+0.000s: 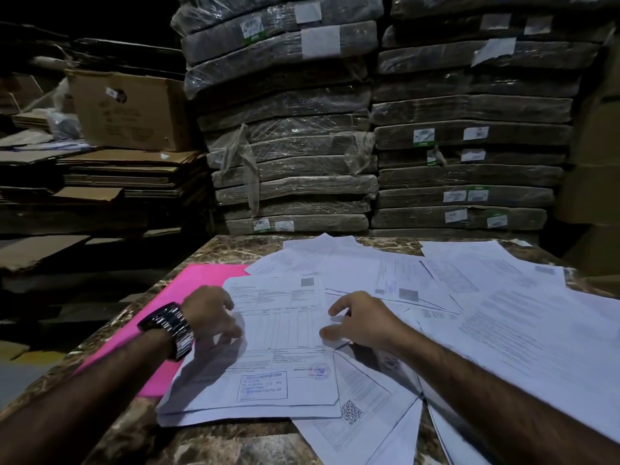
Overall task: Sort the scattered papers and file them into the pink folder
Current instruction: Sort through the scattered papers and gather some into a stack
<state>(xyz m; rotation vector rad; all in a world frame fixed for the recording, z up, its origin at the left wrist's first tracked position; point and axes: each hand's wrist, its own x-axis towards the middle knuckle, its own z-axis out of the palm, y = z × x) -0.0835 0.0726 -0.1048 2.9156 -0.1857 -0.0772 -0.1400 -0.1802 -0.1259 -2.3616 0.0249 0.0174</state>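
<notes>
White printed papers [486, 297] lie scattered and overlapping across the marble table [214, 250]. The top sheet [281, 347], a form with a blue stamp near its bottom, lies in front of me. At the left, the pink folder [188, 290] lies flat with papers covering part of it. My left hand [214, 313], with a metal watch on the wrist, is at the top sheet's left edge, fingers loosely curled downward. At the sheet's right edge is my right hand [359, 322], thumb and forefinger apart and touching the paper. Neither hand plainly grips anything.
Tall stacks of plastic-wrapped flat bundles [292, 156] rise right behind the table. Flattened cardboard [110, 176] and a brown carton [131, 109] are piled at the left. More cartons [597, 182] stand at the right. The table's left edge drops off beside the folder.
</notes>
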